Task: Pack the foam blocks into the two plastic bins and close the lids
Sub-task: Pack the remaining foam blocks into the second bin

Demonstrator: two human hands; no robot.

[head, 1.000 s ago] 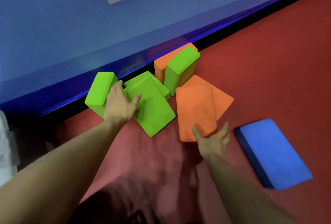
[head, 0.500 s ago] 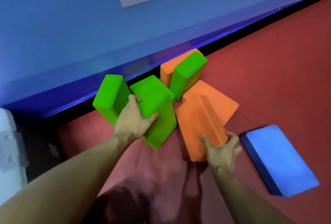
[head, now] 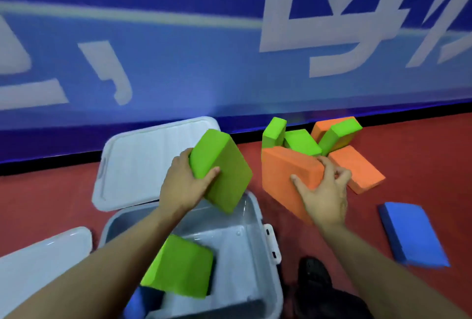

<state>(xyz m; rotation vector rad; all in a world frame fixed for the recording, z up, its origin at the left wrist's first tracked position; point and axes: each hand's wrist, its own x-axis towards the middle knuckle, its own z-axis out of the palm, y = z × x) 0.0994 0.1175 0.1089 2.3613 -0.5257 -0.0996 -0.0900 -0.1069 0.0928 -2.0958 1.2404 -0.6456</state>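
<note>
Green rectangular foam block [head: 221, 170] being held over the open grey plastic bin [head: 256, 219].
Left hand [head: 184, 186] is gripping it, thumb on top; right hand [head: 323, 194], beside it, is clasping an orange rectangular foam block [head: 287, 178].

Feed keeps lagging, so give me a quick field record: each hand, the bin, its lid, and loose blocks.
left hand: grips green block over open bin
right hand: grips orange block, raised beside the bin
bin contents: one green block; something blue beneath it, unclear
lid: off, behind the bin
floor: green and orange pile by the wall, blue block apart
</note>
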